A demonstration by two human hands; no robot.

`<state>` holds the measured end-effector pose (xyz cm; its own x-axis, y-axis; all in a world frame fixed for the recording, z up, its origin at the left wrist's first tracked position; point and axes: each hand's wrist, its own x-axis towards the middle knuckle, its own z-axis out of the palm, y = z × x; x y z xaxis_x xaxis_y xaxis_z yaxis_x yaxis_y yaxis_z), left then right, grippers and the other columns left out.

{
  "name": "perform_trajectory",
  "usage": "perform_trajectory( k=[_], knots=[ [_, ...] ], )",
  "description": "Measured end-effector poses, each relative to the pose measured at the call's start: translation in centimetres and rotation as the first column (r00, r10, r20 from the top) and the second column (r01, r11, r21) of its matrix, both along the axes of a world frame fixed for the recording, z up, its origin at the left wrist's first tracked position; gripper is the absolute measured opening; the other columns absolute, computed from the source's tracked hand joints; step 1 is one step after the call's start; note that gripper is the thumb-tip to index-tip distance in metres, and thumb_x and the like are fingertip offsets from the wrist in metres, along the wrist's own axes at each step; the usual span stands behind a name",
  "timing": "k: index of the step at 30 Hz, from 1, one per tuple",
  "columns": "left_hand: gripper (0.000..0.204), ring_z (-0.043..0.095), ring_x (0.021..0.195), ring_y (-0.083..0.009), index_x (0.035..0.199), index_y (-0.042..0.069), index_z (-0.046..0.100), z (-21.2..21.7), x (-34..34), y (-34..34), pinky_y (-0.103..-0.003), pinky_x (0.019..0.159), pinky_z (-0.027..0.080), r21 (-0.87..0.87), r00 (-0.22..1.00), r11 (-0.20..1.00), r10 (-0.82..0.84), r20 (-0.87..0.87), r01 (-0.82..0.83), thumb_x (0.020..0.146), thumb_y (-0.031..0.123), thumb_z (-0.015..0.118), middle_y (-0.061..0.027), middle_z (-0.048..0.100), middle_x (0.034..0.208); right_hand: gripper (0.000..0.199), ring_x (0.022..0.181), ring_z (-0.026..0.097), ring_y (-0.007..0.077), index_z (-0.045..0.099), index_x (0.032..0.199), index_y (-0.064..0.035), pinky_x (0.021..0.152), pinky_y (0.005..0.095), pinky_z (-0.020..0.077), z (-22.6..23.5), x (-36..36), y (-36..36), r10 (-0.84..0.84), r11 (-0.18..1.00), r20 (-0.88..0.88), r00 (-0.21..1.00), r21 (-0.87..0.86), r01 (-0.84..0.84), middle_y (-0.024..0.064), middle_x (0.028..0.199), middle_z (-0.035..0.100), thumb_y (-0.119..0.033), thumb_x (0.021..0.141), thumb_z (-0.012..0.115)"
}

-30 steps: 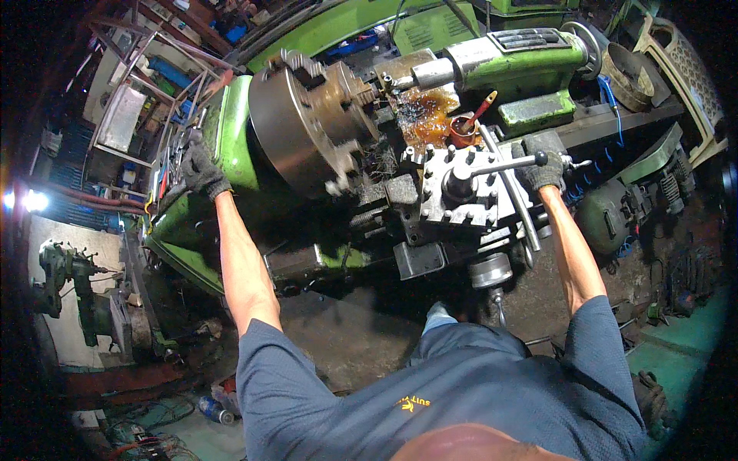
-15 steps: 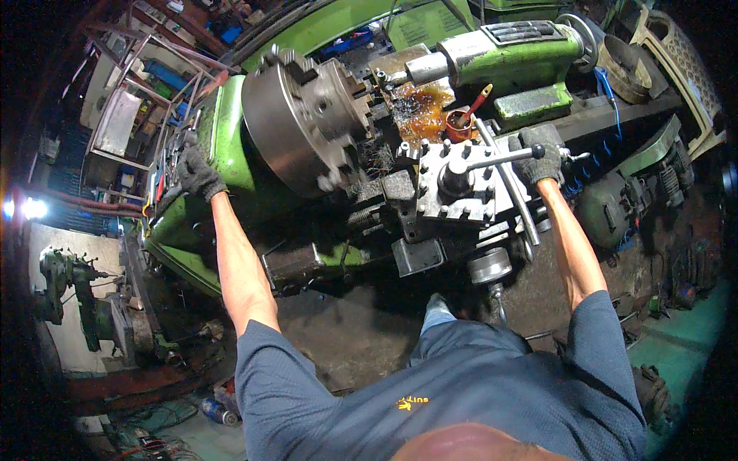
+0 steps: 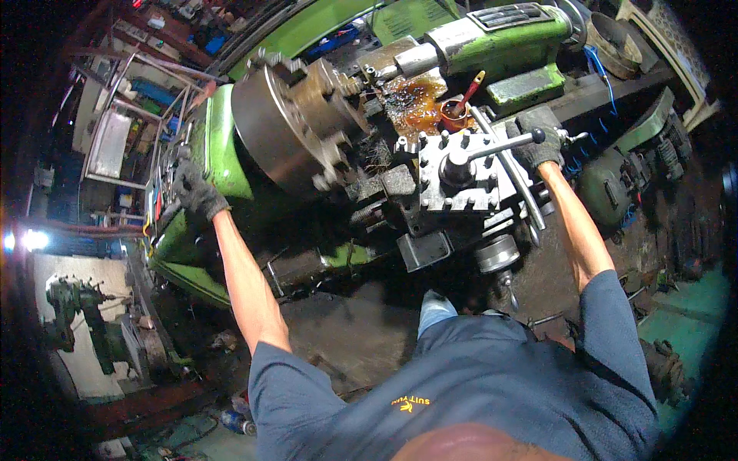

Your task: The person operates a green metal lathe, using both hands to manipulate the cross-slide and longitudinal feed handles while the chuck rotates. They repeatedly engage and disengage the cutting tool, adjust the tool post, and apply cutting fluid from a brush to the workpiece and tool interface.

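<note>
My left hand point(image 3: 198, 190), in a dark grey glove, is at the left front of a green lathe headstock point(image 3: 229, 146), among its levers. Its fingers look bent, but what they grip is hidden. To its right is the big steel chuck point(image 3: 269, 127), its jaws slightly blurred. My right hand point(image 3: 540, 152), gloved alike, is closed at the right end of the slide, beside a crank handle point(image 3: 570, 137); what lies under the fingers does not show. The tool post lever point(image 3: 500, 146), with a black ball end, reaches to that hand from the square tool post point(image 3: 470, 194).
Behind the tool post stands a red cup point(image 3: 455, 121) with a brush in it, next to an oily brown patch point(image 3: 419, 104). The green tailstock point(image 3: 500, 50) is at the far right. A metal-framed rack point(image 3: 115, 138) stands left; a blue coiled hose point(image 3: 613, 96) hangs right.
The view has tilted and shifted a little, so the lathe sits slightly differently in the picture. Both hands remain at the same places on the machine.
</note>
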<state>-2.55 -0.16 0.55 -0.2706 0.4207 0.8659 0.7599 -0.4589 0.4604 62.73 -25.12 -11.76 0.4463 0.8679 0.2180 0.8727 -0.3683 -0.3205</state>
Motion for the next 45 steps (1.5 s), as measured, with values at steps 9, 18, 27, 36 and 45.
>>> perform_trajectory(
  k=[9,18,27,36,45],
  knots=[
    [0.037,0.055,0.122,-0.0292,0.128,-0.003,0.059,-7.5,7.6,-20.6,-0.041,0.107,0.041,-0.45,0.984,0.887,-0.028,0.178,0.107,0.095,0.013,0.056,-0.0158,0.059,0.134,0.036,0.086,0.065,0.0398,0.067,0.091,-0.0112,0.075,0.0502,0.0512,-1.8,1.1,0.4,0.002,0.997,0.195,0.981,0.081,-0.018,0.0186,0.092,0.067,-0.046,0.091,0.056],
    [0.041,0.06,0.112,-0.0393,0.118,0.003,0.065,-29.4,6.8,-30.1,-0.047,0.099,0.046,-0.845,0.848,0.505,-0.359,-0.391,-0.176,0.089,0.032,0.065,-0.0205,0.064,0.121,0.039,0.087,0.067,0.0403,0.069,0.1,-0.0134,0.073,0.0514,0.0508,-1.4,0.8,0.7,-0.062,0.998,0.173,0.983,-0.012,0.065,0.0155,0.096,0.071,-0.05,0.09,0.059],
    [0.049,0.063,0.113,-0.0382,0.128,0.005,0.063,-34.1,7.1,-27.5,-0.044,0.098,0.048,-0.991,0.956,0.124,-0.282,-0.077,-0.043,0.088,0.033,0.064,-0.0192,0.067,0.123,0.037,0.08,0.068,0.041,0.071,0.095,-0.0105,0.069,0.0522,0.0513,-1.0,0.2,1.1,-0.073,0.997,0.251,0.965,0.058,0.06,0.0197,0.089,0.07,-0.046,0.092,0.06],
    [0.032,0.066,0.104,-0.0371,0.105,0.006,0.072,-34.2,7.0,-26.4,-0.045,0.091,0.051,-0.992,0.912,-0.026,-0.396,-0.104,-0.124,0.09,0.03,0.054,-0.0169,0.071,0.11,0.037,0.08,0.068,0.0406,0.071,0.095,-0.0081,0.069,0.051,0.0521,-1.7,0.4,1.1,-0.086,0.995,0.234,0.968,0.072,0.071,0.02,0.09,0.07,-0.043,0.091,0.06],
    [0.032,0.065,0.101,-0.0409,0.095,0.005,0.073,-34.4,7.4,-26.1,-0.049,0.085,0.05,-0.985,0.886,-0.019,-0.44,-0.146,-0.172,0.09,0.027,0.05,-0.0206,0.069,0.104,0.037,0.079,0.068,0.0408,0.072,0.093,-0.0082,0.069,0.0514,0.052,-1.3,0.0,1.1,-0.115,0.993,0.167,0.979,0.013,0.115,0.0214,0.089,0.069,-0.043,0.092,0.059]
  ],
)
